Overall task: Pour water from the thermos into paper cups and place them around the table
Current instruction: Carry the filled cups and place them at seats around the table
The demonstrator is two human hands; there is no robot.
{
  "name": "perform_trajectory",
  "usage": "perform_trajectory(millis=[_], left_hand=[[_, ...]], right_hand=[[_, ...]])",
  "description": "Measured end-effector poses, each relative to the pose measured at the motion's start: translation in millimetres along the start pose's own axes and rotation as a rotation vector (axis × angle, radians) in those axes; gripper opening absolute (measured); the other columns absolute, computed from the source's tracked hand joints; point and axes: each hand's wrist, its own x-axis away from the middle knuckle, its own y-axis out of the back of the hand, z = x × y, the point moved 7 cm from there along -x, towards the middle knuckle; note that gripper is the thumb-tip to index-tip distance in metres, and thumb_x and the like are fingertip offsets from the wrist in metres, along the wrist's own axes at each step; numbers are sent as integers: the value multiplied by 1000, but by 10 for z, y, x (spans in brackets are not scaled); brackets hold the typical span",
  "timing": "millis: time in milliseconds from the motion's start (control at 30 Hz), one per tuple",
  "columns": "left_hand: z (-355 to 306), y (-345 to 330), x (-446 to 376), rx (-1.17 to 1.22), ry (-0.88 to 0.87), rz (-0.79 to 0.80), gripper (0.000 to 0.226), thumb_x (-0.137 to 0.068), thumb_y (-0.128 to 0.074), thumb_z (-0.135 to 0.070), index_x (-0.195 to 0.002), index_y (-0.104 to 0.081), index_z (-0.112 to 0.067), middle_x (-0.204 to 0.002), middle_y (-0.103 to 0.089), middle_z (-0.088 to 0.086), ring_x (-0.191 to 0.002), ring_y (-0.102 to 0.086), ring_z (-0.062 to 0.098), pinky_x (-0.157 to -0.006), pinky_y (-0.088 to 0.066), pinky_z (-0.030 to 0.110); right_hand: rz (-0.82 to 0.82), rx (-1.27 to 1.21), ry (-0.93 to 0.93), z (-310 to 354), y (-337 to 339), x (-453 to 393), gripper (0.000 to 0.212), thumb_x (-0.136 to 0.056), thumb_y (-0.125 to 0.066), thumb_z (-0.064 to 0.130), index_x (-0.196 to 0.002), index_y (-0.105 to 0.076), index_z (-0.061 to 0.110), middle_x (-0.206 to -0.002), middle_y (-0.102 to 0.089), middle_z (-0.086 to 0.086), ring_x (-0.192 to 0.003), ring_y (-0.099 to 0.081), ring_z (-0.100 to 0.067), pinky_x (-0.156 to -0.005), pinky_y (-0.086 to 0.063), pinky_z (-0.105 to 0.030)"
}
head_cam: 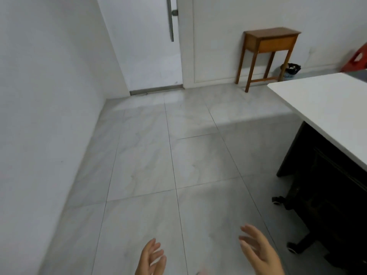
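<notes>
No thermos and no paper cup shows in the head view. A white table top (325, 108) fills the right side, with only its bare corner part in view. My left hand (152, 259) hangs low at the bottom centre over the floor, fingers apart, holding nothing. My right hand (258, 251) is at the bottom right, also with spread fingers and nothing in it. Both hands are well left of the table's edge and below it.
Grey floor tiles (178, 155) stretch ahead to a white door (151, 46). A small wooden side table (268, 48) stands against the far wall, a small bin (291, 70) beside it. A dark wheeled chair (317, 195) sits under the table. A white wall (39, 96) runs along the left.
</notes>
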Motion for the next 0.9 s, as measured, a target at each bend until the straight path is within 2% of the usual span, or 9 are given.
perform_trajectory(millis=[67,167,300,367,500,567,700,833,900], left_hand=[[-163,-46,-438,70,80,-13,37,-82,-43,21,-112,-48,1,-105,-56,17,-80,-63,10,-59,-45,-1],[-434,-109,-1130,-56,14,5,41,-78,-44,26,-115,-46,8,-100,-57,13,-66,-63,-10,-60,-44,-2],[-673,-275,-2064,-106,59,54,37,-85,-33,22,-121,-41,16,-115,-47,30,-75,-66,1,-55,-43,-2],[-815,-327,-2635,-78,112,42,38,-88,-29,18,-125,-36,17,-119,-44,32,-68,-64,4,-51,-43,-1],[-1282,-495,-3797,89,128,71,39,-85,-34,21,-123,-40,14,-116,-47,29,-60,-62,-5,-60,-46,3],[-1563,-663,-4359,97,124,92,40,-83,-37,23,-121,-42,12,-115,-49,27,-70,-63,3,-65,-46,8],[-1982,-1169,-5364,-12,53,191,37,-82,-43,21,-112,-47,1,-113,-52,25,-81,-60,13,-61,-45,-1],[-2078,-1928,-6263,-121,80,316,32,-87,-34,19,-116,-45,12,-120,-47,34,-86,-50,33,-51,-45,3],[-2152,-2360,-6696,-153,103,360,29,-89,-35,16,-115,-47,11,-119,-47,35,-88,-48,34,-56,-48,10]], right_hand=[[41,43,-21,220,-295,-454,35,-78,-55,-12,-99,-53,16,-101,-62,0,-79,-65,-1,-65,-50,-7],[104,43,-12,403,-708,-1107,36,-79,-54,-12,-102,-53,15,-101,-61,5,-78,-63,7,-67,-49,-5],[34,125,-42,342,-930,-1860,37,-75,-58,-14,-101,-56,13,-100,-65,-4,-76,-64,3,-65,-49,-7],[-30,137,-64,325,-1055,-2289,36,-75,-58,-14,-101,-57,11,-102,-64,-11,-76,-65,-2,-65,-50,-9],[-46,123,-33,596,-1538,-3200,34,-76,-57,-14,-102,-56,7,-102,-63,-11,-74,-63,8,-65,-46,-3],[-75,130,-12,803,-1790,-3646,35,-76,-58,-13,-105,-57,6,-104,-63,-5,-79,-62,6,-68,-46,-3],[-161,109,-46,871,-2024,-4451,35,-75,-59,-13,-104,-58,6,-98,-68,3,-83,-64,-6,-69,-48,-6],[-285,19,-188,701,-1876,-5324,33,-75,-60,-11,-103,-56,7,-99,-61,-3,-84,-60,-12,-74,-45,-24],[-343,-6,-225,659,-1763,-5833,34,-76,-57,-16,-102,-57,5,-95,-61,-2,-74,-62,-6,-71,-47,-20]])
